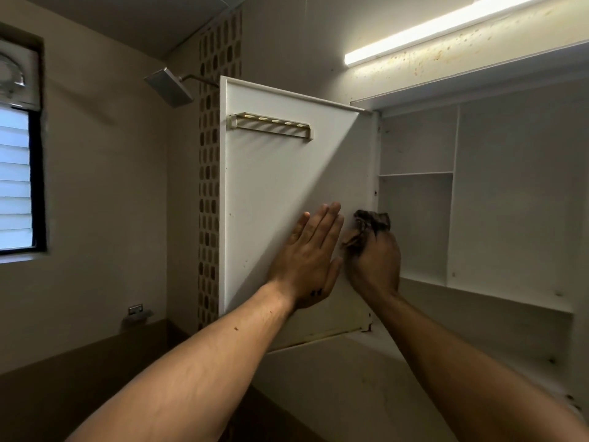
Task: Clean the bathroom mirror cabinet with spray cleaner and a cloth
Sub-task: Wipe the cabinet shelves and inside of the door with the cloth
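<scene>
White panel fills the middle of our view: the cabinet door (280, 199) is standing swung open toward us, its inner face showing, with a small slotted rack (272, 126) fixed near its top. We are laying our left hand (307, 256) flat against the lower part of that inner face, fingers straight and together, gripping nothing. Our right hand (374, 266) is clenching a dark crumpled cloth (369, 226), and the cloth is bunching out above the knuckles, pressing at the hinge edge where the door meets the cabinet (510, 193). The two hands are sitting just beside each other, thumbs nearly touching.

We are looking up into the cabinet on the right, whose white shelves (416, 174) and dividers are carrying small dark specks. A lit tube lamp (414, 39) is glowing above it, and the surface around the lamp is speckled with brownish spots. To the left we are seeing a square shower head (169, 87), a strip of mosaic tile (208, 193), and a louvred window (16, 173) on the far wall.
</scene>
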